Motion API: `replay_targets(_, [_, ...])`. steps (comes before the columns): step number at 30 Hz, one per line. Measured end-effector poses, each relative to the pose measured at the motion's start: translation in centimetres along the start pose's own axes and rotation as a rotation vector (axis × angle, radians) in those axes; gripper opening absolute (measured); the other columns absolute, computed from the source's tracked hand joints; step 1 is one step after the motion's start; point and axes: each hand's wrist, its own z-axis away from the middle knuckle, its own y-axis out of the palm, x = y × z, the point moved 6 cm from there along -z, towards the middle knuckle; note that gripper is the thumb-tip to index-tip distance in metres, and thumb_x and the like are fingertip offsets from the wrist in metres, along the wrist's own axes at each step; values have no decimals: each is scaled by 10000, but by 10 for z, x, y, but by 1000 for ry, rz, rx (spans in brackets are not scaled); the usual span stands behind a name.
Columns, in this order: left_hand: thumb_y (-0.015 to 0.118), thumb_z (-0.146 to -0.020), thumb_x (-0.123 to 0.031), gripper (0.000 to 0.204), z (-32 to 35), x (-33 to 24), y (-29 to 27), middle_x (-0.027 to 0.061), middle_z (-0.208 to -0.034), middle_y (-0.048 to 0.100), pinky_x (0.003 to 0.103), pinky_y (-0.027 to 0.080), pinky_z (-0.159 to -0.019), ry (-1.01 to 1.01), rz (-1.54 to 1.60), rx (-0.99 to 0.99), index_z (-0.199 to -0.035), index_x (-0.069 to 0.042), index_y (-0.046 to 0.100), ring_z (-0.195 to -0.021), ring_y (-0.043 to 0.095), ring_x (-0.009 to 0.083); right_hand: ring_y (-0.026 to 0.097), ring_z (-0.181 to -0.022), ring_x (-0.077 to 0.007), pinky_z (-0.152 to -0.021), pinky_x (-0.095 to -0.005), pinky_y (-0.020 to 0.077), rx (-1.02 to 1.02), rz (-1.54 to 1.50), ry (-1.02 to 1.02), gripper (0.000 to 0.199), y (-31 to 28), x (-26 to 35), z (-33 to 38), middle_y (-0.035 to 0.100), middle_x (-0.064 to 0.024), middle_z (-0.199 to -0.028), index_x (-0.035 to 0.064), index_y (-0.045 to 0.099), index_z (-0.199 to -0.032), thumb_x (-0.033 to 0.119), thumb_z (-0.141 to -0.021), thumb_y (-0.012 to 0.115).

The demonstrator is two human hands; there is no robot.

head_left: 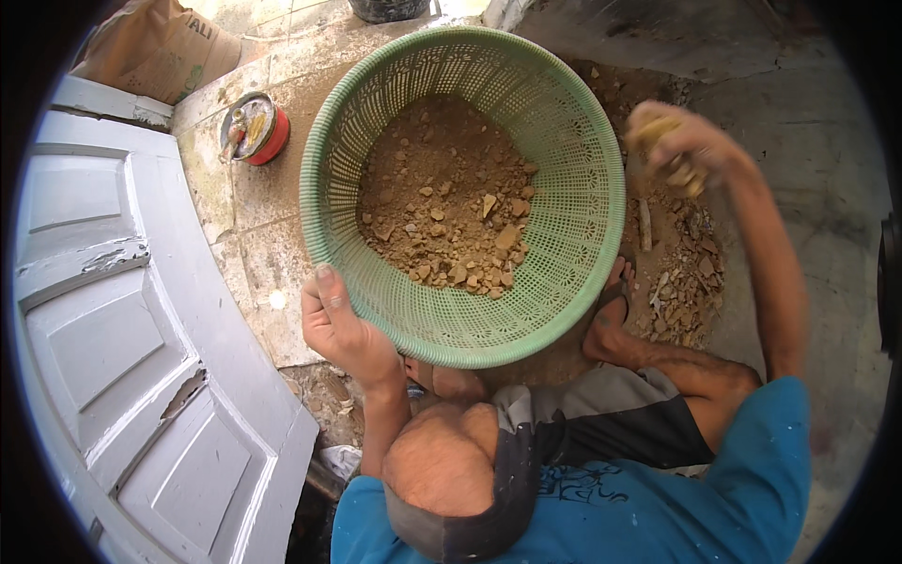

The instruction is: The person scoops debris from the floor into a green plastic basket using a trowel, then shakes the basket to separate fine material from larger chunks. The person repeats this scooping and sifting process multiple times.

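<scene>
While the person crouched at the bottom of the frame in a blue shirt (658, 498) and dark shorts (611, 423), one bare knee (437, 465) sat at lower centre and a bare foot (611, 329) rested on the ground right of centre. Just above the knee, the left hand (340, 324) gripped the near-left rim of a green plastic basket (564, 282), its thumb lying over the edge and its grip clamped on that rim. The basket filled the centre of the frame, tilted toward the person, and held a heap of brown soil and small stone lumps (446, 202) gathered on its perforated bottom. At the lower left and left edge lay a white panelled door (122, 348), flat, with chipped paint. To the right of the basket, a loose pile of rubble (681, 282) lay on the ground just beyond the foot. Above it, at the upper right, the right hand (676, 141) was raised beside the basket's far-right rim, its grip closed on a few pale brown stone pieces (684, 172); the hand was blurred. Toward the upper left, a round red tin (256, 129) stood on the stained stone floor (254, 244), and a brown paper sack (160, 47) lay in the far corner.
</scene>
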Motion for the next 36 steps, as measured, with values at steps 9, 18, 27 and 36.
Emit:
replay_targets(9, [564,-1137,-193,332,3,-6,10,-13,-721,573,206,412,-589,-15,14,-8,-826,-86,525,-637,484,44,452,-1476,-507,-1222,-543,402,-519,1104,-694,871,119,15,6,456,-378,-1553,4,440,-1576,522,-957,766])
replay_targets(18, [577,-1134,-196,312,3,-4,3,3,-741,599,213,418,-583,25,-40,-18,-849,-70,555,-641,509,51,411,-1386,-617,-1152,-689,388,-10,1177,-187,1066,232,-75,-65,475,-439,-1432,-128,392,-1534,746,-963,606])
replay_targets(27, [581,-1132,-203,306,4,-3,6,30,-772,647,220,465,-618,-2,13,-7,-867,-49,575,-673,562,68,533,-1300,-504,-980,-604,525,-11,1043,-183,503,283,-75,-53,543,-318,-1313,195,590,-1425,494,-1024,640])
replay_targets(36, [582,-1131,-219,317,4,2,-4,19,-763,624,233,457,-604,-41,-115,-29,-864,-51,565,-673,556,61,733,-801,-404,-754,-541,587,242,1059,-426,294,247,-70,-40,735,-215,-889,58,748,-1060,262,-855,695])
